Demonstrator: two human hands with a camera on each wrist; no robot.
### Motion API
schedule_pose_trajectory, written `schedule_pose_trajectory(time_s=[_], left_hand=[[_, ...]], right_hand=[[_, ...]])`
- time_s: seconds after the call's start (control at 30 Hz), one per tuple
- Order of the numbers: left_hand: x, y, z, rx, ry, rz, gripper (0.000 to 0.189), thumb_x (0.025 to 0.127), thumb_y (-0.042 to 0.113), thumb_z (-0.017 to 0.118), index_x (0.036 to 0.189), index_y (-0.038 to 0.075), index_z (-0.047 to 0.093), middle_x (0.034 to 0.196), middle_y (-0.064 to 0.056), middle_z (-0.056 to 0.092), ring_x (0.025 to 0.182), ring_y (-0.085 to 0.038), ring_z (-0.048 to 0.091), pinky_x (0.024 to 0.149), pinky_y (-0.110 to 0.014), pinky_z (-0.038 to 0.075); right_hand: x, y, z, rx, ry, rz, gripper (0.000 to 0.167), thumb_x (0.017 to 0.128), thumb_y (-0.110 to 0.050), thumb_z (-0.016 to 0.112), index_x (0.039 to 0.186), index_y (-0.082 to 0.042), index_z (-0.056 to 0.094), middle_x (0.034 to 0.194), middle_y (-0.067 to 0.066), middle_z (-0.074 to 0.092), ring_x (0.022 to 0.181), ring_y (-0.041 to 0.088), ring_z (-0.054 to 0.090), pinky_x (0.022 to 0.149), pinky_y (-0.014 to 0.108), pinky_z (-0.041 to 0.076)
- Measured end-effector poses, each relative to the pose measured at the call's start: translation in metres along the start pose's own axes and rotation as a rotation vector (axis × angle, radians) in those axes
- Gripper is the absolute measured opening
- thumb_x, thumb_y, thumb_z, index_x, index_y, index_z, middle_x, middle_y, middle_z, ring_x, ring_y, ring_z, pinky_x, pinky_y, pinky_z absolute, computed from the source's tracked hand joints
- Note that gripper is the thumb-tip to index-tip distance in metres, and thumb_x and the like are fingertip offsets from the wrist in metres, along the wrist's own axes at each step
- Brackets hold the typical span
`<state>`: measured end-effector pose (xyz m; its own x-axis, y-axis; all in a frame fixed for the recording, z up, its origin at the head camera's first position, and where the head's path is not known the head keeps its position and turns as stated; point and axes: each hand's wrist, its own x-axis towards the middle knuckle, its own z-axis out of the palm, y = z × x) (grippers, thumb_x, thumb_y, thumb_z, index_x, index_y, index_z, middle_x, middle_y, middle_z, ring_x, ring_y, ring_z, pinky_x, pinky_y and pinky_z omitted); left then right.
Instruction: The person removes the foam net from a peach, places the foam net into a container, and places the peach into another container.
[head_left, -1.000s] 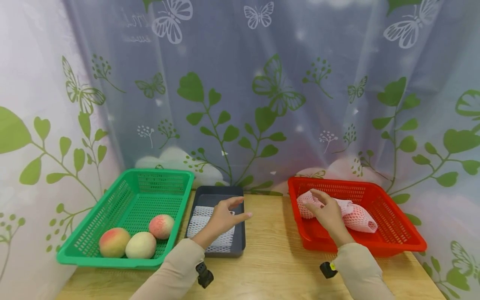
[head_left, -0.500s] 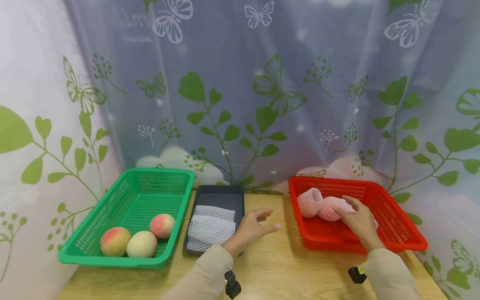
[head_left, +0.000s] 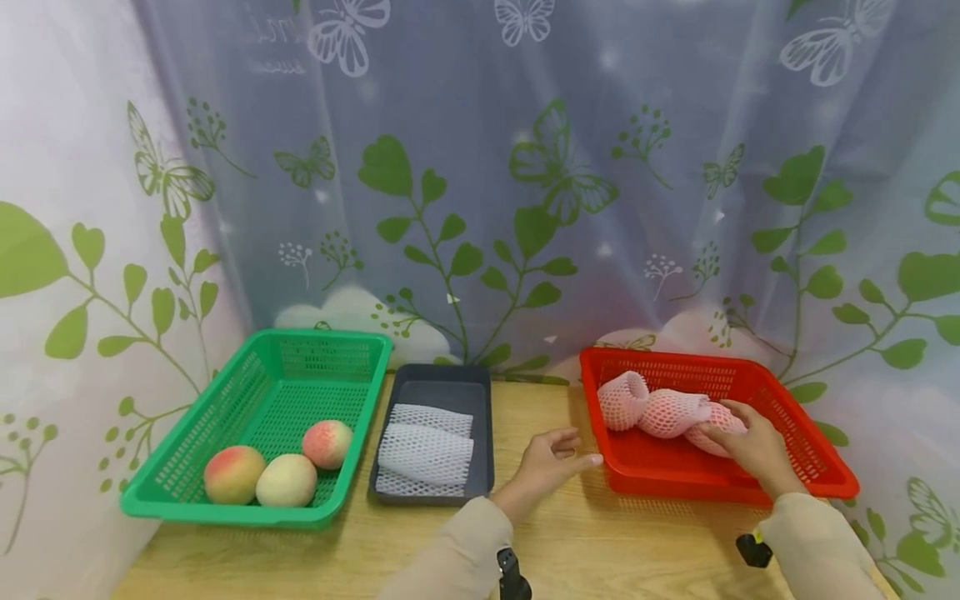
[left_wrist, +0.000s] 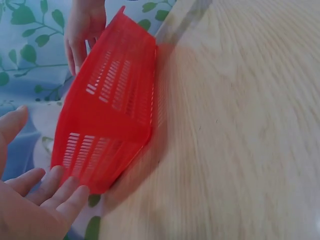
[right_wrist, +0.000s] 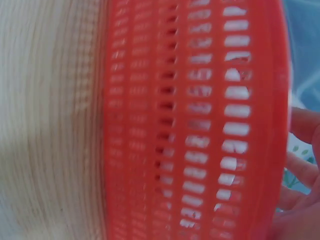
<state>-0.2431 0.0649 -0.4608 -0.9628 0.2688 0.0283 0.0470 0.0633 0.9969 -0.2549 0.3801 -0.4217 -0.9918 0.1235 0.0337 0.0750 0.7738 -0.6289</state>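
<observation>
Three pink foam fruit nets lie in the red basket (head_left: 622,479). The left net (head_left: 623,402) has an open end tilted up, while the middle net (head_left: 672,413) bulges around a rounded fruit. My right hand (head_left: 761,450) is over the right-hand net (head_left: 716,429), thumb and index finger spread at its right side and partly covering it. In the right wrist view, the basket wall hides most of that hand's fingers (right_wrist: 302,170). My left hand (head_left: 547,462) hovers by the basket's left wall, holding nothing, fingers loosely bent; its fingertips overlap the basket in the left wrist view.
Left on the wooden table (head_left: 570,550) stands a green basket (head_left: 225,515) with three peaches (head_left: 288,481). Beside it, a dark grey tray (head_left: 442,379) holds several flat white foam nets (head_left: 425,454). A patterned curtain (head_left: 480,183) hangs close behind.
My right hand has moved right across the red basket, from the left net to the right one. My left hand has moved right, from over the grey tray to beside the red basket.
</observation>
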Motion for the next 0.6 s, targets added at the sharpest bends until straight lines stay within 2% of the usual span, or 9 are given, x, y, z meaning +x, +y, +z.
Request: schedule_pose_trajectory(time_s=[0.1, 0.27, 0.5, 0.6], left_hand=[[0.002, -0.001, 0.011, -0.042, -0.013, -0.024, 0.056, 0.081, 0.014, 0.077, 0.129, -0.005, 0.055, 0.121, -0.015, 0.062, 0.112, -0.031, 0.058, 0.09, -0.031, 0.053], [0.001, -0.001, 0.021, -0.11, -0.038, -0.068, 0.053, 0.082, 0.013, 0.076, 0.128, -0.005, 0.056, 0.118, -0.011, 0.065, 0.109, -0.025, 0.061, 0.088, -0.03, 0.054], [0.001, -0.001, 0.03, -0.232, 0.01, -0.128, 0.049, 0.082, 0.012, 0.076, 0.125, -0.004, 0.059, 0.11, -0.01, 0.067, 0.099, -0.018, 0.066, 0.086, -0.031, 0.055], [0.001, -0.002, 0.032, -0.253, 0.041, -0.147, 0.044, 0.082, 0.011, 0.076, 0.121, -0.004, 0.062, 0.106, -0.009, 0.069, 0.096, -0.017, 0.067, 0.087, -0.032, 0.055]], right_hand=[[0.0, 0.011, -0.004, 0.001, -0.024, 0.015, 0.082, 0.092, -0.046, 0.06, 0.145, 0.006, 0.027, 0.145, 0.038, 0.025, 0.126, 0.06, 0.026, 0.096, 0.073, 0.028], [0.007, 0.022, -0.004, 0.0, -0.038, 0.018, 0.083, 0.092, -0.043, 0.061, 0.145, 0.009, 0.024, 0.144, 0.04, 0.024, 0.125, 0.059, 0.027, 0.098, 0.072, 0.029], [0.015, 0.026, -0.006, 0.067, -0.072, 0.08, 0.085, 0.093, -0.041, 0.059, 0.147, 0.009, 0.017, 0.147, 0.039, 0.017, 0.13, 0.058, 0.02, 0.102, 0.071, 0.024], [0.019, 0.027, -0.004, 0.099, -0.094, 0.094, 0.084, 0.094, -0.038, 0.058, 0.147, 0.01, 0.015, 0.147, 0.04, 0.015, 0.13, 0.057, 0.02, 0.103, 0.07, 0.024]])
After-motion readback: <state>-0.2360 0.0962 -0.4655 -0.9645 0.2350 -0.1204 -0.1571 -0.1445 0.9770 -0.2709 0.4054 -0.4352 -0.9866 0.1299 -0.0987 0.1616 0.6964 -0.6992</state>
